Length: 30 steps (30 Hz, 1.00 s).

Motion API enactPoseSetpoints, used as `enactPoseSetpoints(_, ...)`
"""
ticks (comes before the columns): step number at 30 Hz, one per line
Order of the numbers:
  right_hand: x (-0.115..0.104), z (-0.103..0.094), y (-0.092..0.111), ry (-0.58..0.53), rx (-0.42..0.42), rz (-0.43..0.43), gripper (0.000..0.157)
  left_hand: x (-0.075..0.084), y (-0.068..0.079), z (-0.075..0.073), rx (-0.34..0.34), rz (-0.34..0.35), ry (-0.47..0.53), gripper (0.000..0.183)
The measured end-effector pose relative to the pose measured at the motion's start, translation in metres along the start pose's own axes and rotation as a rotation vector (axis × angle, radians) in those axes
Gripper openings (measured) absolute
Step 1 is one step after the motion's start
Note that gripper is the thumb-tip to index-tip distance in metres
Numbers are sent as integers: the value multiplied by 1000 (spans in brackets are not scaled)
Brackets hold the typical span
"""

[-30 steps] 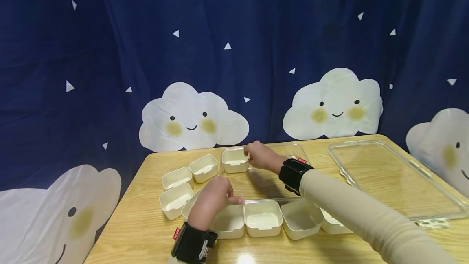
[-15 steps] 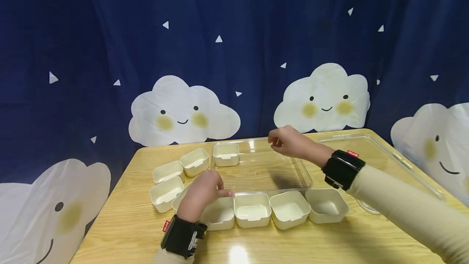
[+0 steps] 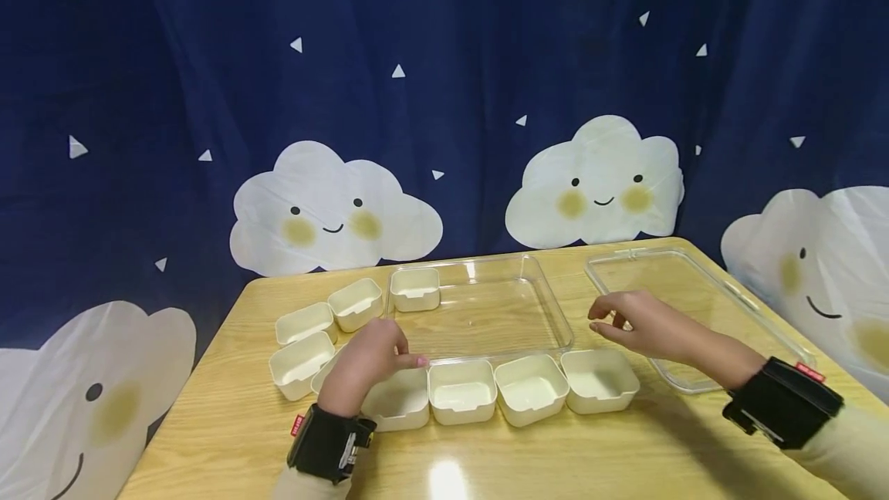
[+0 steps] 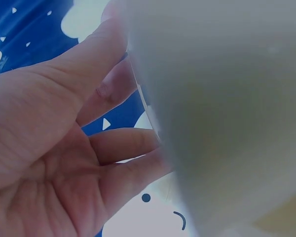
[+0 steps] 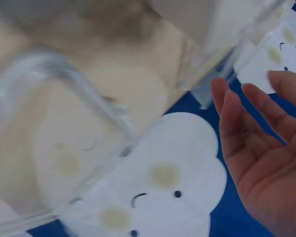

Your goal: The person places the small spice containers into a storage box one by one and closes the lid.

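Note:
A clear plastic box (image 3: 552,298) lies on the table, with one small cream bin (image 3: 414,292) in its far left corner. My left hand (image 3: 371,353) grips the box's near left corner; in the left wrist view, its thumb and fingers meet a thin clear edge beside a blurred pale bin (image 4: 237,108). My right hand (image 3: 642,322) hovers to the right of the box, fingers loosely bent and holding nothing. Below it, a cream bin (image 3: 599,384) ends the front row, beside a second bin (image 3: 531,392) and a third bin (image 3: 461,393).
Further cream bins stand left of the box, including a rear bin (image 3: 356,305) and a front bin (image 3: 300,365). A clear lid (image 3: 741,295) with edge clips lies at the right. A dark blue curtain (image 3: 472,99) with clouds hangs behind the table (image 3: 229,423).
My right hand has moved away from the cream bin in the box's far left corner, back to the right and nearer. The left hand stays at the box corner.

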State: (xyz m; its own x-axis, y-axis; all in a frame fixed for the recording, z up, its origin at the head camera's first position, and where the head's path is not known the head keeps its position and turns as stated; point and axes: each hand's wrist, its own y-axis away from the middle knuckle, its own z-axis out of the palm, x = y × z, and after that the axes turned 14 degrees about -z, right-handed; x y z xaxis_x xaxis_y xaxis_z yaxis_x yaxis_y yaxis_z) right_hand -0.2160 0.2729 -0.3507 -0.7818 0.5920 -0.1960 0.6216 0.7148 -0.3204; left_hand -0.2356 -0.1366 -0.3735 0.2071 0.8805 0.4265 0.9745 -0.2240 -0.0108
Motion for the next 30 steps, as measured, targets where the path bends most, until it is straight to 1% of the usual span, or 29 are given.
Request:
enactPoseSetpoints(2, -1, 3, 12, -37, -8, 4, 11, -1, 0, -1, 3, 3, -2, 42)
enactPoseSetpoints(4, -2, 5, 24, -102, -25, 14, 19, -1, 0, -1, -1, 5, -3, 41)
enactPoseSetpoints(6, -2, 8, 34, -156, -38, -13, 25, -2, -1, -1, -1, 8, 0, 41)
enactPoseSetpoints(9, -2, 13, 45, -215, -42, -81, 32, -2, 0, -1, 3, 11, 4, 41)
enactPoseSetpoints(11, -2, 16, 51, -225, -43, -118, 33, -2, 0, -1, 7, 14, 6, 40)
enactPoseSetpoints(12, -2, 17, 53, -237, -42, -121, 32, -2, 0, 0, 7, 14, 7, 40)
enactPoseSetpoints(16, -2, 18, 61, -266, -49, -92, 24, -2, 0, 1, 13, 26, 8, 38)
enactPoseSetpoints(20, -1, 20, 66, -264, -31, -77, 18, -2, 0, 2, 10, 28, 10, 38)
enactPoseSetpoints(26, 4, 21, 77, -235, 19, -98, 20, 0, 1, 0, -2, 14, 11, 37)
enactPoseSetpoints(30, 5, 19, 83, -225, 33, -83, 22, 0, 0, -2, -13, 11, 12, 38)
